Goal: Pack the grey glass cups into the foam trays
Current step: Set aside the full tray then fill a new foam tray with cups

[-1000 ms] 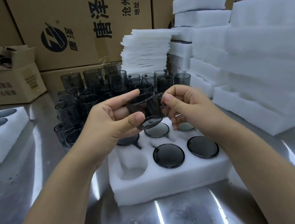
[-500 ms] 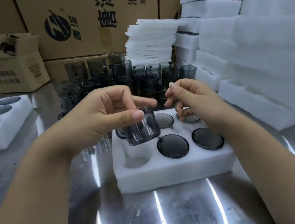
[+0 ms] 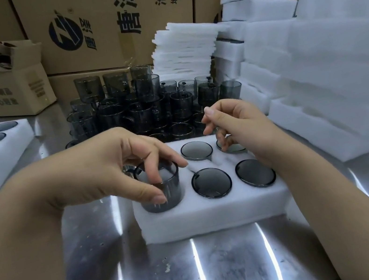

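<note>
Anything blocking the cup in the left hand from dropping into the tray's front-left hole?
Nothing visible. The left hand grips the cup, its base already in that hole of the foam tray; the right hand is over the back row, off to one side.

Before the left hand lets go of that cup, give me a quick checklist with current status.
1. Left hand grip on grey glass cup: ok, thumb and fingers pinch it.
2. Cup seated flush in foam tray, front-left corner: not ok, it stands well proud.
3. Right hand clear of that corner: ok, over the back-right corner, holding nothing.
4. Front-middle cup and front-right cup flush: ok.
5. Back-left pocket filled: cannot tell, the left hand covers most of it.
6. Loose cups behind the tray for the next pick: ok.
</note>
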